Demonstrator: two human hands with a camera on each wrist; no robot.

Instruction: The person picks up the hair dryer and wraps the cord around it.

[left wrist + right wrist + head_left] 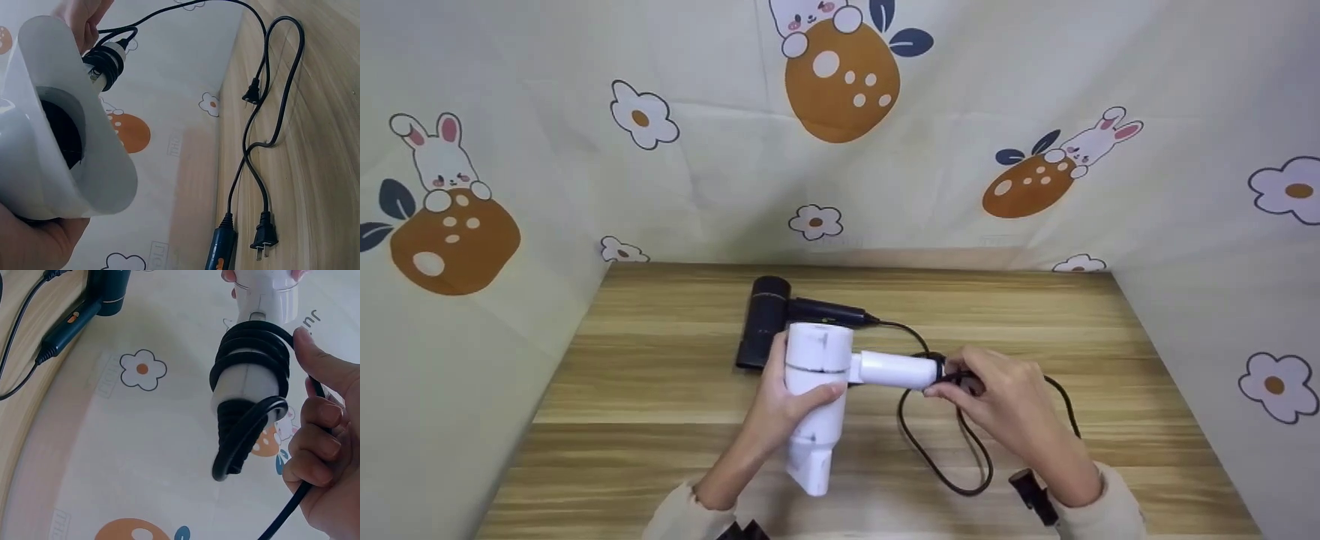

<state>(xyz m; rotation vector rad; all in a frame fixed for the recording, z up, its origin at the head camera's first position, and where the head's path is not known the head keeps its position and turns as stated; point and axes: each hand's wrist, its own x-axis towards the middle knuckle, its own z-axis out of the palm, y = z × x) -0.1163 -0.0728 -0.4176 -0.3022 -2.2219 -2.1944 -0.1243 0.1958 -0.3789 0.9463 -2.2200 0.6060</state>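
A white hair dryer (819, 409) is held up over the table, its handle pointing right. My left hand (775, 412) grips its barrel, thumb across the front. In the left wrist view, the dryer's slanted nozzle (107, 169) faces the camera. My right hand (1011, 394) is at the handle's end and holds the black power cord (292, 509), with fingers curled round it. Several turns of cord are wound round the handle (247, 385) in the right wrist view. The cord doubles back beside its ribbed sleeve (233, 419).
A black hair dryer (765, 319) lies behind the white one on the wooden table (637, 390). Loose cord loops (937, 469) lie under my right hand. Two plugs show in the left wrist view, a nearer plug (264, 233) and a farther plug (252, 91). Patterned cloth (720, 172) surrounds the table.
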